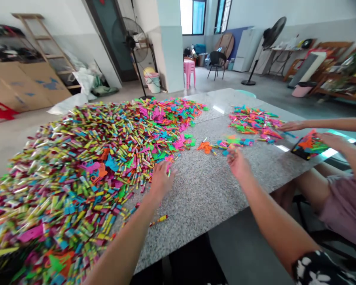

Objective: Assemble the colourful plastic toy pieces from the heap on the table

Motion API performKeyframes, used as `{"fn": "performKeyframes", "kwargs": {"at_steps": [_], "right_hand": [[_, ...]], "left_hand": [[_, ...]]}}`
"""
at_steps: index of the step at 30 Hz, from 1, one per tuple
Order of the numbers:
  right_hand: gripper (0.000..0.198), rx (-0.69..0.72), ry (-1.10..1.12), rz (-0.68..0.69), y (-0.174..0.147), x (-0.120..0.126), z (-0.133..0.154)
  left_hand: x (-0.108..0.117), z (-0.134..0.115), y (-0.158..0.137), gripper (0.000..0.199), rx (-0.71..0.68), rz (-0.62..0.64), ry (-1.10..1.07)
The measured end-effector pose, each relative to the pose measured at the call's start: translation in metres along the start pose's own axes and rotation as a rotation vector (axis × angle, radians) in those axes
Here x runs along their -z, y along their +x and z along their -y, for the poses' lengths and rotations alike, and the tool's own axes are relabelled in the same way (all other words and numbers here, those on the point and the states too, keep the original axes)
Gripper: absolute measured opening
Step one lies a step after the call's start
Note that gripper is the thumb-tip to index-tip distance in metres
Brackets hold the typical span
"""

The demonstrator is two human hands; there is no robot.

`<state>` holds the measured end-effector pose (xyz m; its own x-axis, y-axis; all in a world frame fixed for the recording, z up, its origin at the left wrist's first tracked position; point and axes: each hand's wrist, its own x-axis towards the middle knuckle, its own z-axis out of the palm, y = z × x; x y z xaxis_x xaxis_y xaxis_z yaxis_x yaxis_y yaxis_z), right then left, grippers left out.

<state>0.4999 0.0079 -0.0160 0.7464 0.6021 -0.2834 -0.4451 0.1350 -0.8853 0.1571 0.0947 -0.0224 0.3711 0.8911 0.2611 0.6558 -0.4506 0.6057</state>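
Observation:
My left hand is at the right edge of a big pile of small coloured tubes. Its fingers are curled, with a small greenish-white tube showing between fingers and thumb. Over the table's middle, my right hand is smeared by motion, its fingers bent inward. Just beyond its fingertips is a blurred green plastic piece; I cannot tell whether the hand touches it. Below that lies a short row of blue and mixed pieces, with an orange toy-like plastic piece at its left end.
A second heap of coloured pieces lies farther right on the speckled stone table. Across the right side, another person's hands are by a dark tray of plastic pieces. A loose yellow-ended tube lies near the front edge.

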Motion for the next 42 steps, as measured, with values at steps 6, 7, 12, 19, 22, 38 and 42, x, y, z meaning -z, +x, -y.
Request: {"fn": "performKeyframes", "kwargs": {"at_steps": [6,7,12,19,22,38,42], "right_hand": [[0.024,0.211,-0.74,0.24,0.044,-0.062,-0.023],[0.03,0.322,-0.904,0.368,0.04,-0.081,-0.035],[0.069,0.619,-1.402,0.57,0.033,-0.176,-0.072],[0.078,0.584,-1.59,0.705,0.017,-0.205,-0.092],[0.07,0.667,-1.588,0.76,-0.015,-0.185,-0.102],[0.034,0.566,-1.111,1.016,-0.146,-0.106,-0.092],[0.027,0.598,-1.355,1.009,-0.151,-0.106,-0.095]], "left_hand": [[0.002,0.028,0.049,0.089,0.118,0.252,0.476],[-0.001,0.027,0.048,0.086,0.092,0.279,0.491],[-0.001,0.014,0.023,0.066,-0.144,0.388,0.465],[0.039,0.027,-0.028,0.058,-0.168,0.401,0.452],[0.049,0.038,-0.05,0.054,-0.174,0.337,0.428],[0.103,0.071,-0.1,0.014,0.045,0.015,0.15],[0.115,0.075,-0.09,0.024,0.275,-0.078,0.162]]}}
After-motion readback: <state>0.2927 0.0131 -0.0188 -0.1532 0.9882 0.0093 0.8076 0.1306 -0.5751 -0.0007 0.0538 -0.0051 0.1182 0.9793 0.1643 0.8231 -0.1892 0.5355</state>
